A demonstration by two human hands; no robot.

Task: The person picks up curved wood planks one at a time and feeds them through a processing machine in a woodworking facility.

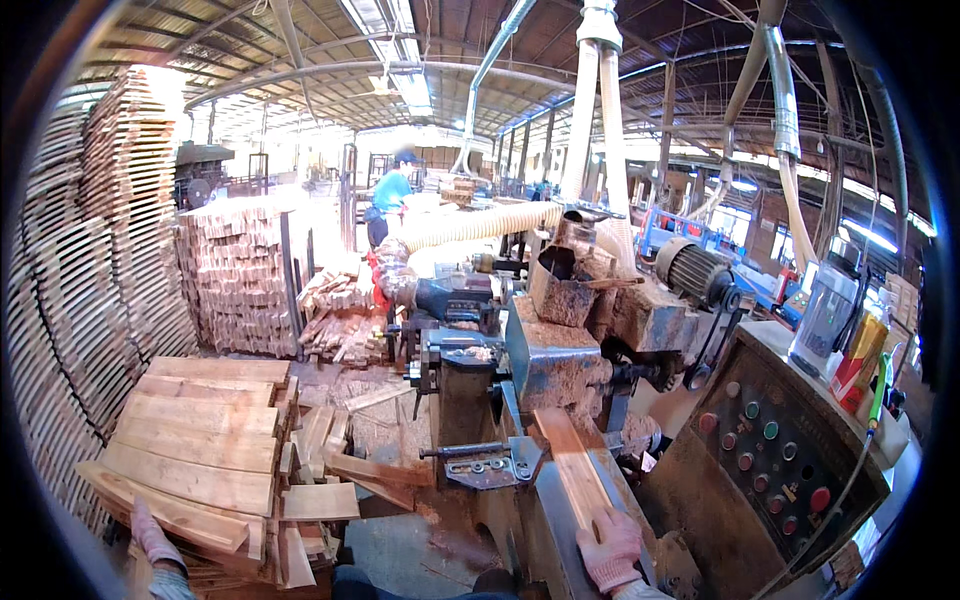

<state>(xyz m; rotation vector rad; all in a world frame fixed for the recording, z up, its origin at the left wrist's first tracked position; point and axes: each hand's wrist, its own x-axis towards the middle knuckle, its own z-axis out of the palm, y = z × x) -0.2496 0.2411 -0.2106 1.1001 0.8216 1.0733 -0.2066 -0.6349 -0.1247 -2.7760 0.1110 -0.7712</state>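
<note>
Now your right hand (610, 550) presses flat, fingers spread, on the near end of the wooden strip (575, 465) lying on the machine bed (545, 520); your left hand (150, 535) rests open against the stacked boards (195, 450).

The gloved right hand (610, 550) presses flat on a narrow board (574, 465) (running ahead of its fingers into the machine (560, 350)); the gloved left hand (150, 535) touches stacked planks (200, 450)

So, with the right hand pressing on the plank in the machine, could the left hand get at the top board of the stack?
Probably yes. The left hand already rests on the near edge of the stacked boards, nothing lies between it and the top ones, and it holds nothing. The right hand presses the plank.
</note>
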